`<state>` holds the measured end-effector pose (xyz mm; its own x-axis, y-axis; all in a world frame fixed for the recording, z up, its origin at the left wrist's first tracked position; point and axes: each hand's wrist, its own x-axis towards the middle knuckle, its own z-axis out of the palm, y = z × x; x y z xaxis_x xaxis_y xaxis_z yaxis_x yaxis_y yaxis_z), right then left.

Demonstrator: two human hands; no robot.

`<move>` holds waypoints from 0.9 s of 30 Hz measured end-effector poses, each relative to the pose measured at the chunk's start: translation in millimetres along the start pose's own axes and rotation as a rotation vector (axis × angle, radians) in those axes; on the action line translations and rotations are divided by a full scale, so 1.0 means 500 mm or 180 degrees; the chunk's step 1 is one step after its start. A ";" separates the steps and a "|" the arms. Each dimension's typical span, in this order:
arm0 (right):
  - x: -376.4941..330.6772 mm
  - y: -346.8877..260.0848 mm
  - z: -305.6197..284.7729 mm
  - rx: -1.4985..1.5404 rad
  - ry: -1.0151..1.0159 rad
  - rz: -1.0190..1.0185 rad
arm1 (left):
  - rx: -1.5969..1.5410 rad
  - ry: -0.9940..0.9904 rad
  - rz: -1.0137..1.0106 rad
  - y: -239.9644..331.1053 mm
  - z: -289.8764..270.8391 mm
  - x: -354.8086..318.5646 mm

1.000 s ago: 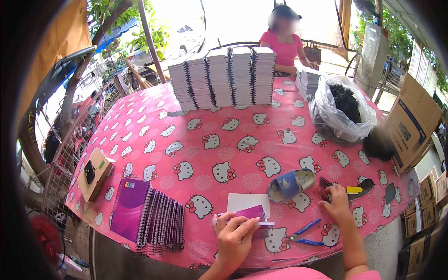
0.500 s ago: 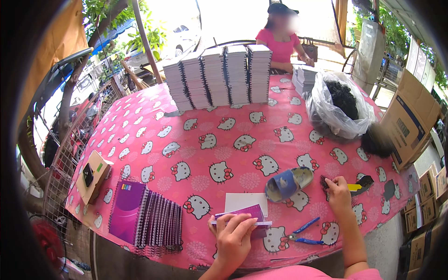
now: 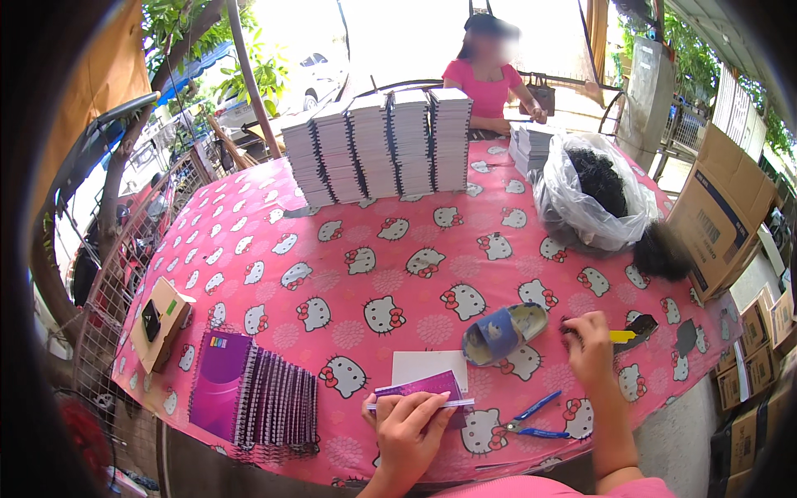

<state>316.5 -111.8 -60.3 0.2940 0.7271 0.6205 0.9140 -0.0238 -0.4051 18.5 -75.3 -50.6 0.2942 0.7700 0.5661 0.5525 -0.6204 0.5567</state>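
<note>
My left hand [image 3: 407,427] is closed over a purple-covered notebook [image 3: 415,386], its fingers pressing on the white page edge. A white sheet [image 3: 427,365] lies partly under the notebook. To the right, my right hand [image 3: 591,349] is bent with its fingers together at a small dark wiry bit; what they pinch is too small to make out. Blue-handled cutting pliers [image 3: 535,426] lie jaws toward the notebook, between my hands. Beyond them rests a blue slipper [image 3: 498,336]. A yellow-handled tool [image 3: 623,336] lies just right of my right hand on a black piece.
Purple spiral notebooks [image 3: 278,398] overlap in a row at left, near a cardboard box [image 3: 158,324] holding a dark phone. Tall notebook stacks [image 3: 374,153] stand at the back. A plastic bag [image 3: 581,216] of black coils sits right. Across the table is a person in pink [image 3: 486,91].
The view has shifted slightly, moving the table's things a little left. My left hand stays on the notebook; my right hand stays by the dark bit. The person across has shifted their arms.
</note>
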 end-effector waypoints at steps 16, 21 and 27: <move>-0.004 -0.200 0.025 0.2133 -0.1406 -0.0034 | -0.0025 0.0064 0.0069 0.004 -0.007 0.003; -0.004 -0.188 0.028 0.2756 -0.2443 -0.0035 | -0.0122 0.0003 0.0106 0.007 -0.016 0.006; -0.007 -0.194 0.007 0.1889 -0.2039 -0.0554 | -0.0107 0.0129 0.0090 -0.009 0.018 -0.009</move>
<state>225.9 -109.7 -25.7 -0.2110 0.9356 0.2832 0.5833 0.3530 -0.7315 21.7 -74.6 -60.9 0.2772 0.7458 0.6058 0.5177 -0.6471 0.5598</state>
